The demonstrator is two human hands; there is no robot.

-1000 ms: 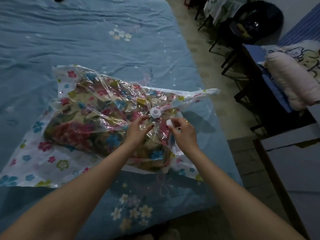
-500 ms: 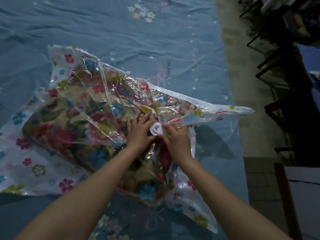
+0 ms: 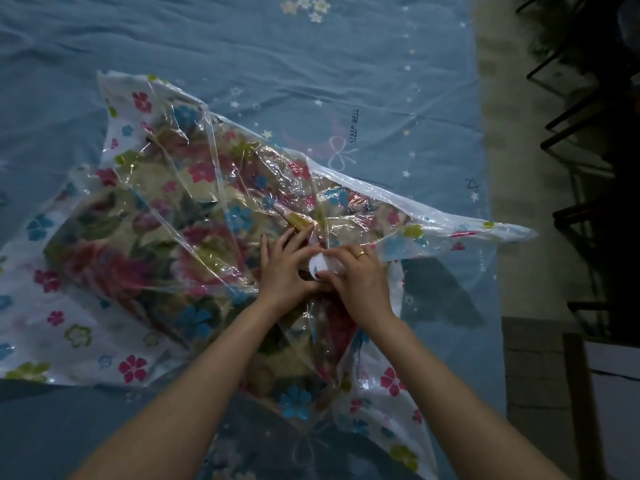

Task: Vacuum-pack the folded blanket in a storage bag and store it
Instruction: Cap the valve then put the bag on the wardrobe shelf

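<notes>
A clear storage bag (image 3: 433, 225) printed with small flowers lies on the bed, puffed and wrinkled. Inside it sits the folded floral blanket (image 3: 145, 233). A round white valve cap (image 3: 320, 263) stands on top of the bag near its right side. My right hand (image 3: 358, 277), with a gold ring, curls its fingers and thumb around the cap. My left hand (image 3: 285, 266) lies on the bag just left of the cap, fingers spread and fairly straight, thumb against the valve's base.
The blue bed sheet (image 3: 311, 81) with star and flower prints spreads all around the bag. The bed's right edge drops to a pale floor (image 3: 512, 188). Dark chair or rack frames (image 3: 588, 140) stand at the far right.
My right hand has brought the cap onto the valve and both hands have closed in around it. The view has tilted down and nearer to the bag.
</notes>
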